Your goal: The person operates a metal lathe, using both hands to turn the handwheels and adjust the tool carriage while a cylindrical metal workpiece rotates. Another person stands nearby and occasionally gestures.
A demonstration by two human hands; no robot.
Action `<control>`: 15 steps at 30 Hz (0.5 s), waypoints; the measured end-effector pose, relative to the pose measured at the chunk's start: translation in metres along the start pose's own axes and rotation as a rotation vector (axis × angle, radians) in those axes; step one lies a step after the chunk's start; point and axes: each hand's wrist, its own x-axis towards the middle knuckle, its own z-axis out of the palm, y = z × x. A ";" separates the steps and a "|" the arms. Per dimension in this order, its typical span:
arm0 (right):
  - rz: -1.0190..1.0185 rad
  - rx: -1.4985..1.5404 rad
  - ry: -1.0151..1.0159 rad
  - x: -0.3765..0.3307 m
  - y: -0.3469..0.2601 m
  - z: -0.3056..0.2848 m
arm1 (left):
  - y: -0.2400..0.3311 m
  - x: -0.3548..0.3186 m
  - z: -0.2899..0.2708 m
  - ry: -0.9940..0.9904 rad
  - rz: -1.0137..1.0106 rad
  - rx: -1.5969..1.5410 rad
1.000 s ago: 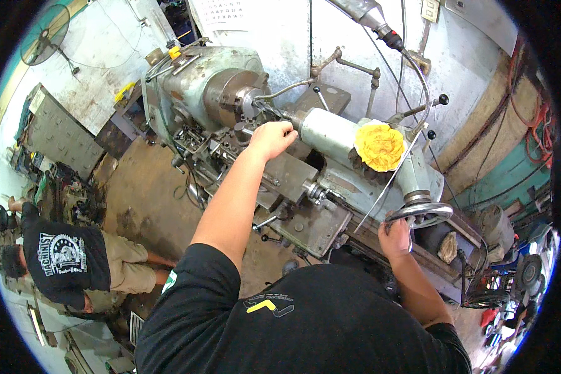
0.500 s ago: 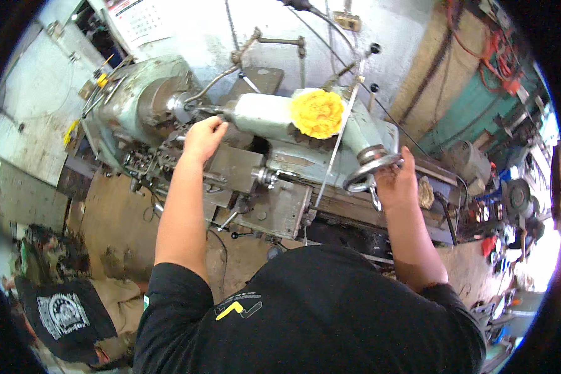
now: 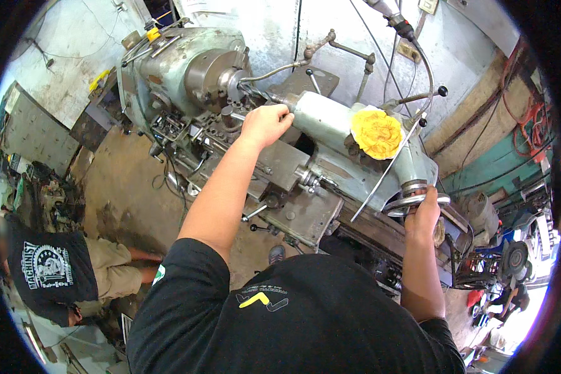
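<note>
My left hand (image 3: 266, 127) is closed, its knuckles up, just in front of the drill bit (image 3: 254, 93) on a metal lathe. Whatever its fingers hold, if anything, is hidden. The drill bit points from the pale green tailstock (image 3: 327, 117) into a round metal workpiece (image 3: 230, 82) gripped by the lathe chuck (image 3: 207, 78). My right hand (image 3: 424, 213) is wrapped round the rim of the tailstock handwheel (image 3: 402, 204). A crumpled yellow cloth (image 3: 378, 133) lies on top of the tailstock, with a long thin rod (image 3: 383, 176) slanting beside it.
A bent pipe (image 3: 280, 70) reaches over to the workpiece. The carriage (image 3: 293, 215) with its levers stands in front of me. Behind the lathe hangs a black cable (image 3: 427, 59). Another person in a black shirt (image 3: 50, 268) is at the lower left. A bench grinder (image 3: 515, 258) stands far right.
The view has shifted, so the lathe appears farther right and more of the other person shows. My right hand's grip on the handwheel has changed; my left hand stays closed near the drill bit.
</note>
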 end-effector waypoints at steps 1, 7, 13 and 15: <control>-0.025 -0.013 0.020 -0.002 0.002 0.003 | 0.000 0.000 0.000 -0.003 0.001 0.002; -0.080 -0.054 0.053 -0.013 0.003 0.011 | 0.003 0.000 -0.006 -0.048 -0.003 0.027; -0.043 -0.047 0.105 -0.003 0.002 0.015 | 0.002 0.000 -0.001 0.013 0.008 0.007; -0.054 -0.011 0.130 0.002 0.006 0.017 | -0.001 0.001 0.001 0.005 0.006 0.010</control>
